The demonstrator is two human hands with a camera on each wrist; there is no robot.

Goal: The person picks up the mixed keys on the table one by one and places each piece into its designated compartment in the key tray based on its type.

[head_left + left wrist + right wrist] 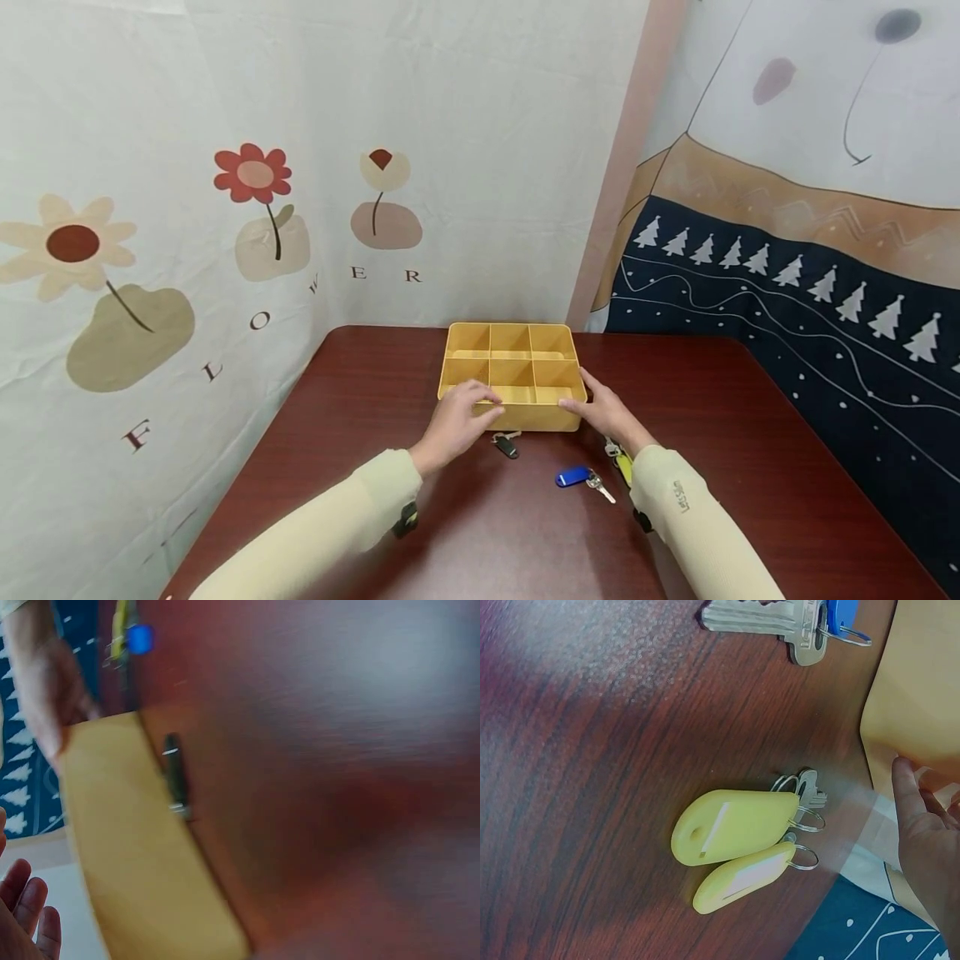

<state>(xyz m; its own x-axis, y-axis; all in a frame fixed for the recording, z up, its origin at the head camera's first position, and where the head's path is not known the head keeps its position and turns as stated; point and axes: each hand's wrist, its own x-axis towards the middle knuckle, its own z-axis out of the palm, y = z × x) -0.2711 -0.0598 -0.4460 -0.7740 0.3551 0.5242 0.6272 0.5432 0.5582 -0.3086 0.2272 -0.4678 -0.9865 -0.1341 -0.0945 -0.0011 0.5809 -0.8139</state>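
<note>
A yellow divided storage box (517,417) with several compartments sits on the table. At its front right corner my right hand (603,410) holds the box, thumb over the front rim and fingers along the right side. My left hand (459,421) hovers by the front left rim, fingers loosely bent and nothing held; the left wrist view shows its fingers (31,904) apart from the box wall. Close to the front wall lies a key with a black tag (507,447). Nearer me are a key with a blue tag (573,477) and keys with two yellow tags (739,825), partly hidden by my right forearm in the head view.
The dark red-brown table (360,392) extends to both sides of the box. Behind it and to the left hangs a pale cloth (487,167) with printed flowers; a dark blue cloth (750,350) with white trees hangs at the right.
</note>
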